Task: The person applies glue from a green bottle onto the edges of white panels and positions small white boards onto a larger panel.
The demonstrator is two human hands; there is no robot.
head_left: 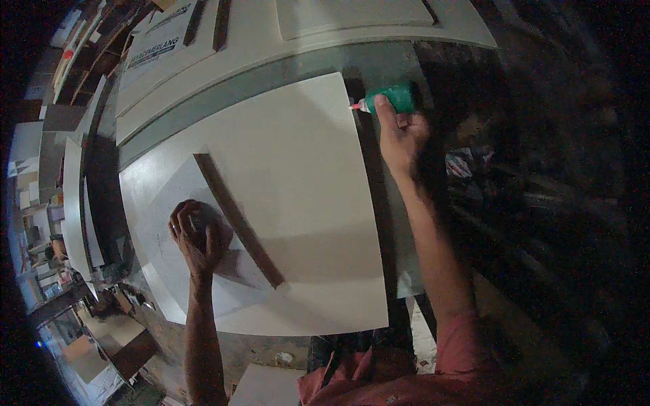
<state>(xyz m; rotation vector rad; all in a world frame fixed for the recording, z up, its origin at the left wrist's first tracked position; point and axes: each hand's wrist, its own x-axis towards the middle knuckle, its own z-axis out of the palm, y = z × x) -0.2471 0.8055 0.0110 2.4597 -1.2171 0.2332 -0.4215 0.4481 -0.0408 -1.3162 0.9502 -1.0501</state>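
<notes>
A large white board point(305, 189) lies flat before me. On its left part rests a smaller whitish panel point(240, 284) with a dark brown strip point(238, 220) along its right edge. My left hand point(196, 230) is over this panel, fingers curled round something small that I cannot make out. My right hand point(401, 132) grips a green squeeze bottle point(396, 99), held sideways just past the board's far right corner. Its red-tipped nozzle points left and its tip is at the board's right edge; whether they touch I cannot tell.
Beyond the board stretches a grey-green surface point(271, 84), with more pale panels point(352, 17) at the back. Upright boards point(73, 196) lean at the left. A crumpled wrapper point(459, 162) lies in the dark area to the right. Further left, a person point(59, 250) is partly visible.
</notes>
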